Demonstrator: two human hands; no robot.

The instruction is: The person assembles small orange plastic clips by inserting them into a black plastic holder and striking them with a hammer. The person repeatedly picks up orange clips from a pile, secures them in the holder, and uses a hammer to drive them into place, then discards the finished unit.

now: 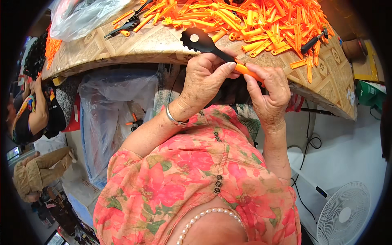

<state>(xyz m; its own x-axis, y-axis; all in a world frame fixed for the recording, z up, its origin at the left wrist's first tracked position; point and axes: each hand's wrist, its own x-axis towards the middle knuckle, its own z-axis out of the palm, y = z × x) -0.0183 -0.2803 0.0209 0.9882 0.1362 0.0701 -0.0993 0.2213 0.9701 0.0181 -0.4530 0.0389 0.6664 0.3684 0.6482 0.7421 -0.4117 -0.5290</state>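
Observation:
A black pasta server [206, 46] with a toothed rim and a round hole is held just past the table's near edge, its head up and to the left. My left hand [204, 77] pinches its black neck between thumb and fingers, where the neck meets an orange handle [244, 70]. My right hand [269, 92] has thumb and fingers closed round the other end of that handle. The fingers partly cover the joint and the handle's end. Beyond both hands lies a large heap of loose orange handles [261, 26].
On the patterned table [102, 53] are another black pasta server [130, 24], a black tool [313, 41] on the heap's right and a clear plastic bag [81, 18]. Below stands a plastic-lined bin [118, 98]. A white fan [345, 214] is at lower right; another person [38, 110] sits left.

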